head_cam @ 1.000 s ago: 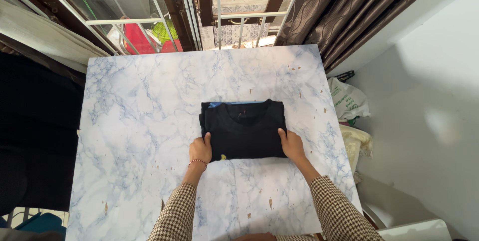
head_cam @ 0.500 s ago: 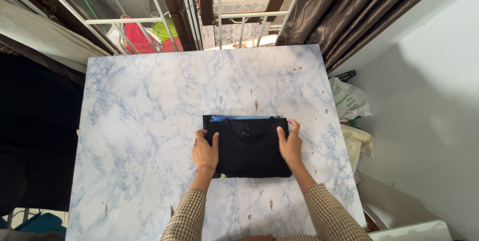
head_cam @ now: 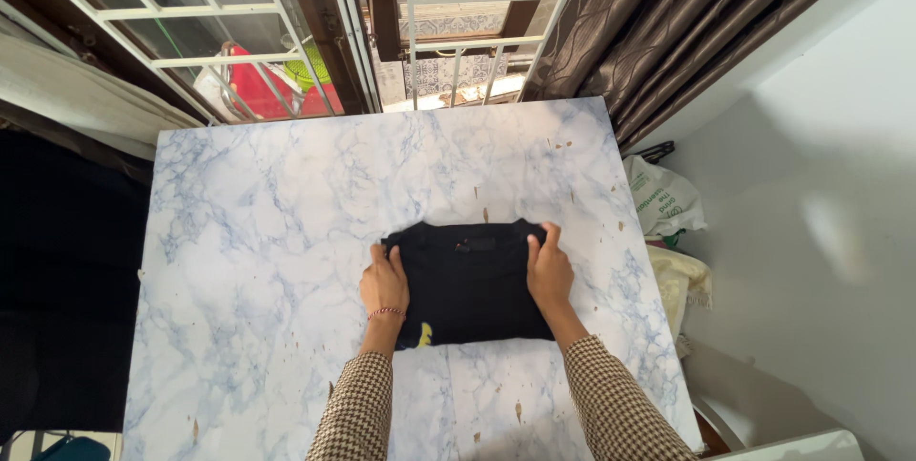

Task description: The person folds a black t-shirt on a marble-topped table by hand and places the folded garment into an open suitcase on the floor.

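Note:
A black folded garment (head_cam: 468, 284) lies on the marble-patterned tabletop (head_cam: 258, 232), near its front middle. A small yellow patch shows at its near left corner. My left hand (head_cam: 385, 282) grips the garment's left edge, fingers curled over the far corner. On the opposite edge my right hand (head_cam: 548, 270) holds on in the same way. Both arms wear checked sleeves, and a thin red bracelet sits on the left wrist.
A barred window (head_cam: 315, 31) runs along the table's far edge, with brown curtains (head_cam: 658, 22) at the back right. To the right of the table, a white plastic bag (head_cam: 663, 199) and a pale cloth bundle (head_cam: 682, 280) lie on the floor. A dark mass fills the left side.
The garment has been pulled toward me, and both hands slid from its near corners up to its far corners. The blue strip at its far edge is hidden now.

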